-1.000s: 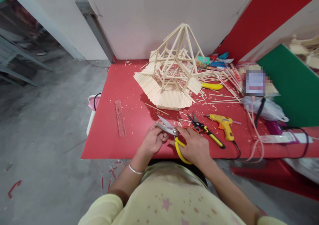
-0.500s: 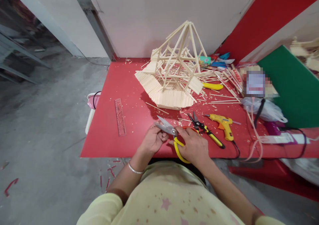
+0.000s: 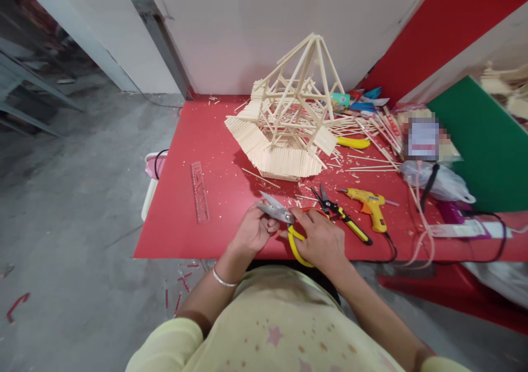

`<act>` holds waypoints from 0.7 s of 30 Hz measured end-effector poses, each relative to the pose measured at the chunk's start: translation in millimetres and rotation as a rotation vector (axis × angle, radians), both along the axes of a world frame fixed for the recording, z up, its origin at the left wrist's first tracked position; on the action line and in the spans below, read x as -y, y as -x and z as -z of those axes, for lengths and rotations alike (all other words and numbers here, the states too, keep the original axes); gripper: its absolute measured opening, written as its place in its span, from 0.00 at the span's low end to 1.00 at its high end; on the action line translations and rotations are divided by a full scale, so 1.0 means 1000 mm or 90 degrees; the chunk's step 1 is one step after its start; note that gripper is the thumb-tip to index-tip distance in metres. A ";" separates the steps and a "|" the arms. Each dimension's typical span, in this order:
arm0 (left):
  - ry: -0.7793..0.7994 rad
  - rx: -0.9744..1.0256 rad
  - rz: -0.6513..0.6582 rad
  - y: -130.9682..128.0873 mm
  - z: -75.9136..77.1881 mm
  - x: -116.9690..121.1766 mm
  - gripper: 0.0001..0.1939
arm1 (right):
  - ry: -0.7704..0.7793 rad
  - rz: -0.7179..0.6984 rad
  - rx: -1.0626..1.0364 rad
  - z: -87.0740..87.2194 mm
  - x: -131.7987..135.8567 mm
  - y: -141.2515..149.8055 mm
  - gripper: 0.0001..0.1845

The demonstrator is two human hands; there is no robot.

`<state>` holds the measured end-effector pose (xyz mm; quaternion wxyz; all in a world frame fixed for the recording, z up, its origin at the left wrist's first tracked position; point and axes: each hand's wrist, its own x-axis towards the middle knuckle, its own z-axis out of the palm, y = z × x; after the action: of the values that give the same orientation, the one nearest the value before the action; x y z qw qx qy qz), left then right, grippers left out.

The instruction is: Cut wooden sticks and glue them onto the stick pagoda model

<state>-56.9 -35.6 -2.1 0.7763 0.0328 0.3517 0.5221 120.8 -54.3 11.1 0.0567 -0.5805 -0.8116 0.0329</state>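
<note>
"How far are we getting?"

"The stick model (image 3: 297,95) is standing on the table (image 3: 165,223), low panels (image 3: 284,162) being in place, upper bars (image 3: 323,74) looking unfinished (quite bare). My right hand (image 3: 324,240) is curling fingers around scissors (image 3: 277,211); my left hand (image 3: 252,232) is bending its fingers, pinching what, I cannot tell."

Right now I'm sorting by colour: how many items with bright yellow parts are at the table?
4: scissors in the right hand, snips on the table, glue gun right of the snips, and a curved item beside the stick model. More may be hidden behind the model.
</note>
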 end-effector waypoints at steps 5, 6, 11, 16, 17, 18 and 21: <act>0.007 0.001 -0.020 -0.001 -0.001 0.000 0.09 | 0.000 0.002 0.009 -0.001 0.000 0.001 0.26; 0.008 0.000 -0.019 -0.001 -0.001 0.000 0.08 | -0.004 0.000 0.013 0.000 0.001 0.001 0.26; 0.002 0.000 -0.004 -0.001 0.000 -0.001 0.09 | -0.039 -0.015 0.025 0.007 0.001 -0.003 0.25; 0.016 0.031 0.025 -0.001 0.002 -0.003 0.12 | -0.042 -0.020 0.017 0.015 0.001 -0.007 0.25; 0.018 0.045 0.038 -0.001 0.001 -0.003 0.13 | -0.040 -0.018 0.010 0.017 0.001 -0.007 0.25; 0.020 0.060 0.051 0.000 0.001 -0.003 0.14 | -0.038 -0.014 0.003 0.018 0.001 -0.007 0.25; 0.023 0.087 0.073 0.000 -0.003 -0.004 0.15 | -0.042 0.000 -0.015 0.017 0.001 -0.005 0.26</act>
<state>-56.8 -31.6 0.6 0.8274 0.0033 0.3047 0.4717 126.1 -55.1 -6.1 0.0851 -0.5777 -0.8117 0.0129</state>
